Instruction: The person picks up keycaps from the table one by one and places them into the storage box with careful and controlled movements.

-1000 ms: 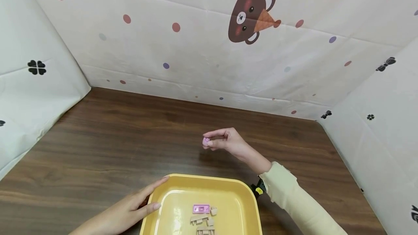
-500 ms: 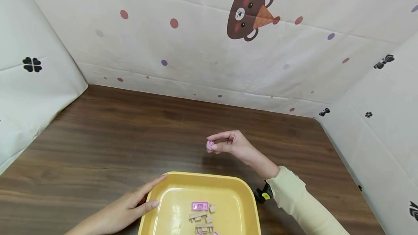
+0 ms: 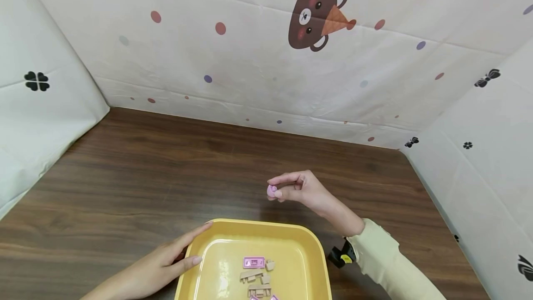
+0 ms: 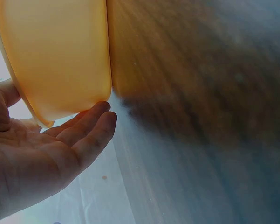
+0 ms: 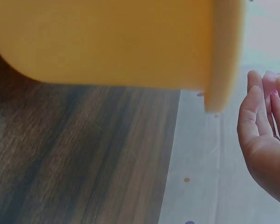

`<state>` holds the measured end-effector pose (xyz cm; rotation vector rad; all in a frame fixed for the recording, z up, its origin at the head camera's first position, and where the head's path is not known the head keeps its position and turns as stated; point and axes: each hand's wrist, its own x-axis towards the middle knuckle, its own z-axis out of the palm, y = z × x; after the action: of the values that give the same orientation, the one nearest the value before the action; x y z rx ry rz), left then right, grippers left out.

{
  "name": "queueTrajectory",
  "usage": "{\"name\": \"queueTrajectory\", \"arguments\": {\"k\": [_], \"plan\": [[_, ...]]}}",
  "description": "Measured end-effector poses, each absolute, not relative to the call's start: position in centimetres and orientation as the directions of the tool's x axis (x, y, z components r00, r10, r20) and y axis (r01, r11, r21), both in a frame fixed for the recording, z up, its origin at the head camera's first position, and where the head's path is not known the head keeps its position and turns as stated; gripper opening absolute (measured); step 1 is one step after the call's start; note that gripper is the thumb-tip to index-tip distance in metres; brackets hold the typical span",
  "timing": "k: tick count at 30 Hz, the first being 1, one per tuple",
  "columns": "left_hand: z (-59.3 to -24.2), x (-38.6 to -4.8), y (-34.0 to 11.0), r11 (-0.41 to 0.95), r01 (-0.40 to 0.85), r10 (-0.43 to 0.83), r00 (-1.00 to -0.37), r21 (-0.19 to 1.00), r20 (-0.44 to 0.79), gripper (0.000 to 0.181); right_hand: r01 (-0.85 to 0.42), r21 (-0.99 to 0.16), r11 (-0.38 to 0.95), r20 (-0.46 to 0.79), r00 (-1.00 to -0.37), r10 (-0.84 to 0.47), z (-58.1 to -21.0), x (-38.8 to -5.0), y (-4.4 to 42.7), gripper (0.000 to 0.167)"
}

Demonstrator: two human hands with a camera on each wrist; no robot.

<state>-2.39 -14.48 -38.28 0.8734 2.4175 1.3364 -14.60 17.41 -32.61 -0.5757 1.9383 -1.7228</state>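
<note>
Between the thumb and fingertips of my right hand [image 3: 311, 192] is a small pink toy piece [image 3: 272, 191], pinched above the table beyond the tray's far rim. In the right wrist view that hand [image 5: 265, 135] shows at the right edge, with the pink piece [image 5: 269, 81] partly hidden by fingers. My left hand [image 3: 166, 263] grips the far left corner of a yellow tray [image 3: 258, 227], thumb over the rim and fingers along the outside. The left wrist view shows those fingers [image 4: 91, 128] against the tray's outer wall [image 4: 60, 56].
In the tray lie a pink rectangular plate [image 3: 254, 262], several beige toy pieces [image 3: 259, 290] and, at the frame's lower edge, more pink bits partly cut off. A dark wooden table [image 3: 166, 175] spreads around, bounded by white printed cloth walls [image 3: 187, 54].
My right hand has drawn slightly right and nearer to me, still pinching the pink piece. The left hand keeps its place on the tray. The head view has tilted a little.
</note>
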Motion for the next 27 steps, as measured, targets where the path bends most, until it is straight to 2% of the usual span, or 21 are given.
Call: {"name": "queueTrajectory", "arguments": {"k": [10, 17, 24, 27], "plan": [[-38.2, -2.4, -14.5, 0.426, 0.407, 0.592, -0.8, 0.808, 0.091, 0.055, 0.0, -0.998, 0.062, -0.039, -0.776, -0.629, -32.2, -13.6, 17.9, 0.046], [-38.2, -2.4, -14.4, 0.435, 0.403, 0.591, -0.803, 0.805, 0.083, 0.055, -0.005, -1.0, 0.008, -0.001, -0.744, -0.668, -32.0, -12.6, 18.1, 0.024], [-38.2, -2.3, -14.4, 0.436, 0.408, 0.59, -0.803, 0.802, 0.087, 0.055, -0.035, -0.999, -0.035, 0.049, -0.714, -0.698, -31.6, -11.5, 18.3, 0.024], [-38.2, -2.3, -14.5, 0.44, 0.411, 0.589, -0.803, 0.799, 0.089, 0.055, -0.046, -0.998, -0.039, 0.06, -0.711, -0.7, -31.4, -10.9, 18.4, 0.031]]}}
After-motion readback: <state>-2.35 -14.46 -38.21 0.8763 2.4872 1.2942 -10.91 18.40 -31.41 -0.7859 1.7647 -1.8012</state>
